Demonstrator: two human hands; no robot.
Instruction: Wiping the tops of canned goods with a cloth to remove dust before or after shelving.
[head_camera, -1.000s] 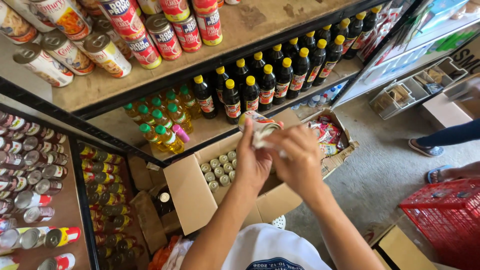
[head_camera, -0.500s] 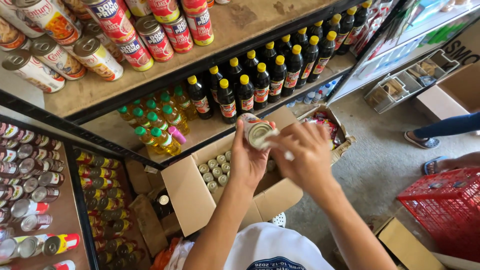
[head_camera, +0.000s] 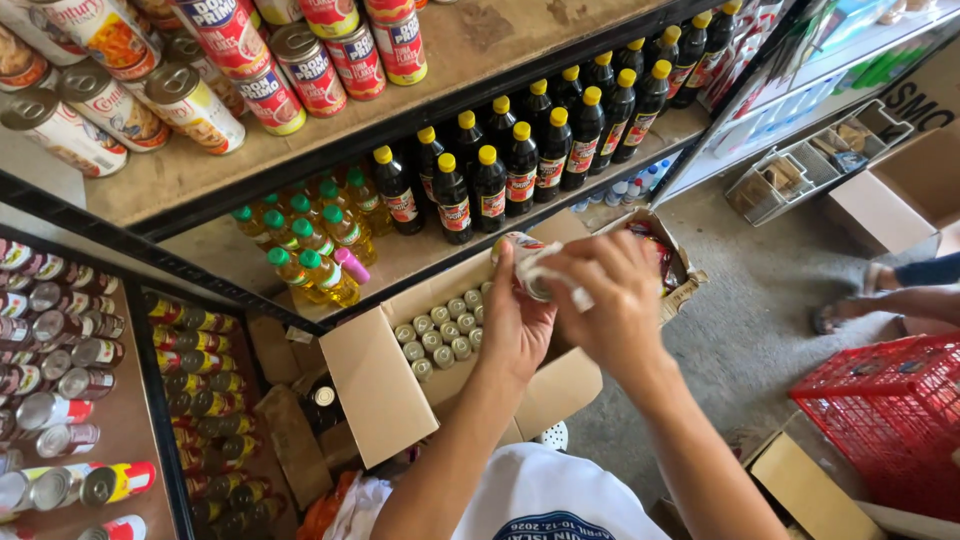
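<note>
Hands over open carton (head_camera: 380, 390) of cans, left hand (head_camera: 515, 325) fingers clamped on small can (head_camera: 522, 262), right hand (head_camera: 610, 300) pinching white cloth (head_camera: 560, 288) vs. it

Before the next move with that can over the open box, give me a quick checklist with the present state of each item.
1. Hold on the small round metal can: ok, the left hand grips it from below.
2. White cloth on the can: ok, the right hand presses it against the can's side.
3. Can positioned over the open brown cardboard box: ok, so a slip would likely drop into it.
4. Rows of small cans packed upright in the box: ok, none tipped.
5. Can surface clean: cannot tell, the hands and cloth hide most of it.
6. Dark bottles with yellow caps on the shelf just behind: ok, clear of both hands.
</note>
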